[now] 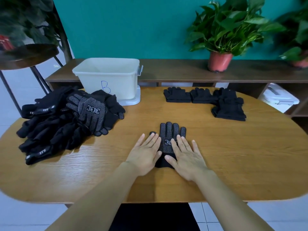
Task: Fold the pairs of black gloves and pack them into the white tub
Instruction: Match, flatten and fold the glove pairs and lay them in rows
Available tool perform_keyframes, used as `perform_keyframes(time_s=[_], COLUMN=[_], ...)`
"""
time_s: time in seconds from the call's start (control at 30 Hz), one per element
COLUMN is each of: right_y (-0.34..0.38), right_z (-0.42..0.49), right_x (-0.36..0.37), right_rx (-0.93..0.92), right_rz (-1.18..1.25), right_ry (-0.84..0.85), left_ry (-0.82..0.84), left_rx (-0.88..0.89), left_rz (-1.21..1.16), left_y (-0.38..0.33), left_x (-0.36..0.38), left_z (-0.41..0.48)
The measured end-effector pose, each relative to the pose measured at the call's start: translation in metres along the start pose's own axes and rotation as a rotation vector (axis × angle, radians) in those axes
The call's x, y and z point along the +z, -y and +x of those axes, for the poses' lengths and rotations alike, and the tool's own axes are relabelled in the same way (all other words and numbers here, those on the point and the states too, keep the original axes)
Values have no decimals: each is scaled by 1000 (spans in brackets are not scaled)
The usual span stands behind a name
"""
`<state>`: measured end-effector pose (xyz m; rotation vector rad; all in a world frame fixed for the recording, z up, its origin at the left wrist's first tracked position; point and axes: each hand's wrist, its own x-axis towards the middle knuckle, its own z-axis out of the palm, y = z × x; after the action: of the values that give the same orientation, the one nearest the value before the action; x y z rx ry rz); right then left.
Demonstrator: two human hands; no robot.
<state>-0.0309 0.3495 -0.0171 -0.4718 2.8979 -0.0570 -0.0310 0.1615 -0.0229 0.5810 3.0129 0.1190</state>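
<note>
A black glove with white dots (170, 134) lies flat in the middle of the wooden table (216, 164), fingers pointing away from me. My left hand (145, 154) presses its left edge with straight fingers. My right hand (186, 155) lies flat on its right side and cuff. A loose pile of black gloves (66, 120) covers the table's left part. The white tub (108, 77), marked with a blue B, stands at the back left on its lid. Folded pairs of gloves (205, 97) lie at the back right, one stack (230, 109) nearer to me.
A long wooden shelf (183, 70) runs behind the table with a potted plant (221, 39) on it. A dark round stool (25, 55) stands at the far left. A white container (280, 97) sits low at the right.
</note>
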Motion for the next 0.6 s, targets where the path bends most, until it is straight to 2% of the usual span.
perform_keyframes(time_s=[0.23,0.6], right_y=[24,120], right_z=[1,62], right_x=[-27,-72], right_rx=[-39,-245], right_rz=[17,-24], right_ry=[-83,-201], left_ry=[-160,-357], left_rx=[-51,-141], left_rz=[-13,-30], left_y=[44,134], left_x=[-10,-48], left_z=[-25,-61])
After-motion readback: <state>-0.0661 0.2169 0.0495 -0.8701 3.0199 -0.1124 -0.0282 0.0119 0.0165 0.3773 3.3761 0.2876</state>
